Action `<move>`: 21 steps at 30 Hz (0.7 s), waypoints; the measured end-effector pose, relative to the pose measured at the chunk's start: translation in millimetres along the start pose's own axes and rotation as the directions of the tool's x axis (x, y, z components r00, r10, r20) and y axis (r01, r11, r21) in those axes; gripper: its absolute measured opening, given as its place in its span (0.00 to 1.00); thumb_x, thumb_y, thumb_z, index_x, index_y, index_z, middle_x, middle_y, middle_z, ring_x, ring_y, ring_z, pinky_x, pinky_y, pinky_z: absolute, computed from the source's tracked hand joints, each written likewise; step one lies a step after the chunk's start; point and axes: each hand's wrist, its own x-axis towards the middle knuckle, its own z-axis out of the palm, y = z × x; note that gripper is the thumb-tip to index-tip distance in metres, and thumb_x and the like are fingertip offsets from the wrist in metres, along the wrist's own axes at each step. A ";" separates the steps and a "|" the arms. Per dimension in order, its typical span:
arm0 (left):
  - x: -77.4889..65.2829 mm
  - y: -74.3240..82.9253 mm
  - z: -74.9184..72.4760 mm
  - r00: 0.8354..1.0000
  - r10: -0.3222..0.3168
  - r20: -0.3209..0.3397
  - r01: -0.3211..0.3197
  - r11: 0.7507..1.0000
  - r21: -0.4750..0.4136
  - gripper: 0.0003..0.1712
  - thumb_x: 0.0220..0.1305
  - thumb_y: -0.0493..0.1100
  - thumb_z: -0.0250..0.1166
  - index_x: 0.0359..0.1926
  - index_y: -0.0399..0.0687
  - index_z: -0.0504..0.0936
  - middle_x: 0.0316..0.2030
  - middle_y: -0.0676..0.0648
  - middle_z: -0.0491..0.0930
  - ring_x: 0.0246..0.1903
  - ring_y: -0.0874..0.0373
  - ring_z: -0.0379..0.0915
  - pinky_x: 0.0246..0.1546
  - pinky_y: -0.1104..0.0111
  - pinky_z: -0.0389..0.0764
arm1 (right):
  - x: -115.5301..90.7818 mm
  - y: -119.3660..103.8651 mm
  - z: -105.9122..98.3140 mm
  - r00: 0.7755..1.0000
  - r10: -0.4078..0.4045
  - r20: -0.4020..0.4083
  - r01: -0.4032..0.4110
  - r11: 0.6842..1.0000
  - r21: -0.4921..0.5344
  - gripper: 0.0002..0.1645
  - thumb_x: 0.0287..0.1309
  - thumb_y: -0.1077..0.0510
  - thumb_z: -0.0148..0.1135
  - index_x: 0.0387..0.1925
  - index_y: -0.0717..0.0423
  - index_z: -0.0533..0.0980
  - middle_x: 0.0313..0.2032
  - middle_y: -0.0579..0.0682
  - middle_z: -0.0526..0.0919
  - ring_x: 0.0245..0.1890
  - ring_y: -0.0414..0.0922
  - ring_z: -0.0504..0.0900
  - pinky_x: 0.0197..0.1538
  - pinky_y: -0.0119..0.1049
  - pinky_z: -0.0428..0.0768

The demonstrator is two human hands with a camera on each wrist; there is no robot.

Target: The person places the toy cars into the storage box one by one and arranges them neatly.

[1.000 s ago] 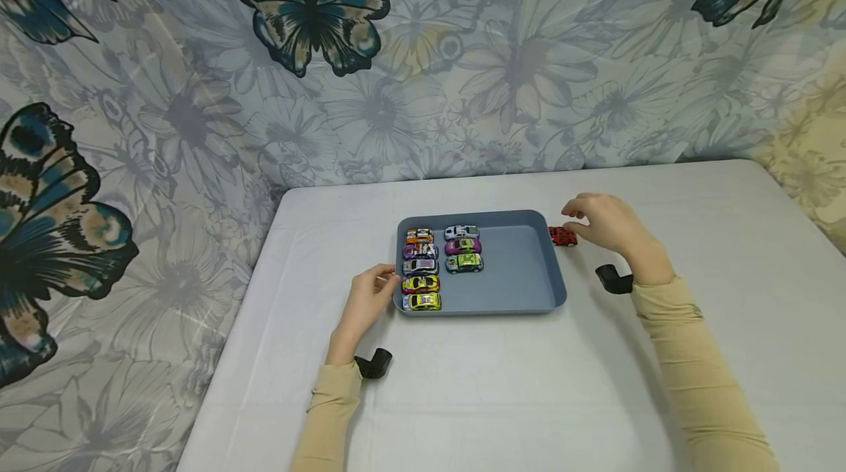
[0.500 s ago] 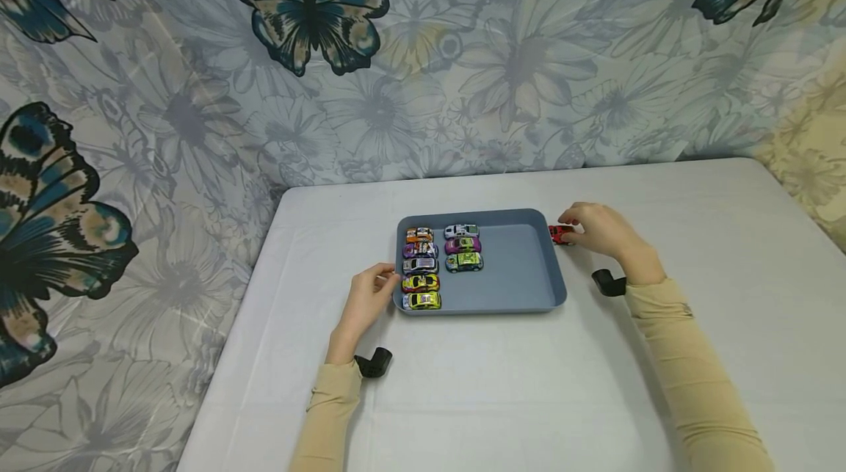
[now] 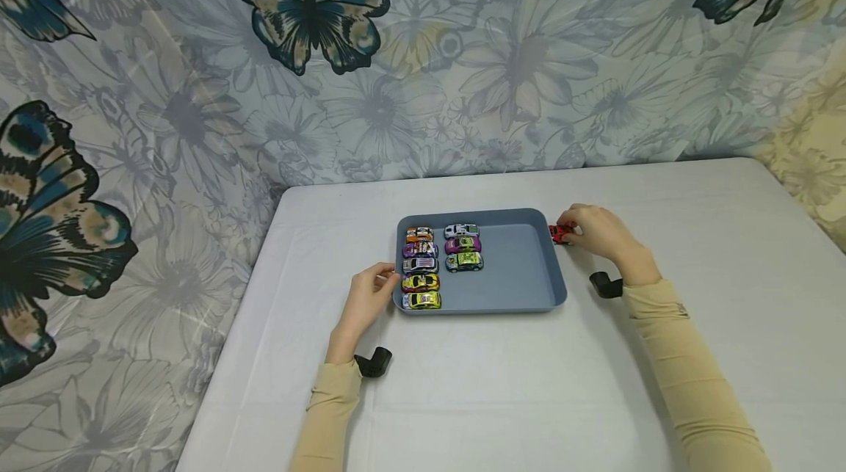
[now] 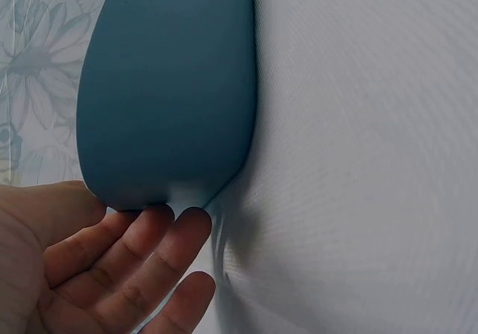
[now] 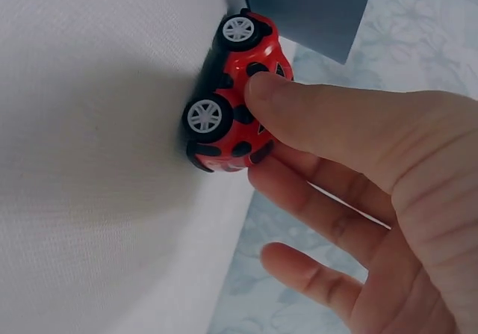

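In the head view a grey-blue tray (image 3: 499, 294) lies on the table. My left hand (image 3: 370, 297) is at its left edge. The left wrist view shows the thumb at the rim and the curled fingertips (image 4: 196, 222) against the outer wall of the tray (image 4: 168, 87). Just off the tray's right edge, my right hand (image 3: 600, 232) pinches a red toy car (image 3: 558, 234) between thumb and fingers. Black spots and grey-spoked wheels mark this red toy car (image 5: 239, 102) in the right wrist view; its wheels are by the white cloth.
Inside the tray, several toy cars form a left column, among them a yellow toy car (image 3: 421, 301). A second column holds a silver toy car (image 3: 461, 230), a purple one and a lime-green toy car (image 3: 465, 261). White cloth (image 3: 463, 391) covers the table; a butterfly-print curtain (image 3: 423, 105) hangs behind.
My right hand has moved slightly left and down onto the red toy car, and its fingers now pinch it. The left hand and the tray have stayed put.
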 end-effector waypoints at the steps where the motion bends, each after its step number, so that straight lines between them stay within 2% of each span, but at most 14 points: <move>1: 0.1 0.0 0.0 1.000 0.001 0.000 -0.001 1.000 -0.002 0.14 0.63 0.38 0.60 0.47 0.33 0.79 0.35 0.42 0.80 0.32 0.54 0.77 0.37 0.63 0.79 | -0.1 0.3 0.4 1.000 -0.003 -0.005 0.003 1.000 -0.001 0.11 0.44 0.69 0.68 0.34 0.64 0.80 0.32 0.55 0.79 0.33 0.53 0.78 0.38 0.50 0.75; 10: 0.2 -1.5 0.3 1.000 -0.002 0.000 0.002 1.000 0.006 0.14 0.63 0.38 0.60 0.47 0.34 0.79 0.35 0.42 0.80 0.31 0.55 0.77 0.34 0.65 0.80 | -5.0 -0.2 -3.4 0.999 -0.012 -0.036 0.011 0.999 -0.032 0.11 0.44 0.67 0.69 0.33 0.65 0.80 0.31 0.55 0.79 0.31 0.53 0.79 0.35 0.49 0.76; 21: -0.5 -1.6 -0.3 1.000 0.021 -0.012 -0.021 1.000 0.003 0.13 0.63 0.37 0.61 0.46 0.33 0.79 0.35 0.42 0.80 0.30 0.54 0.78 0.32 0.65 0.80 | -12.6 -12.6 -26.3 0.996 -0.003 -0.086 -0.002 0.998 -0.061 0.12 0.43 0.67 0.70 0.33 0.65 0.80 0.30 0.55 0.79 0.29 0.53 0.79 0.31 0.48 0.75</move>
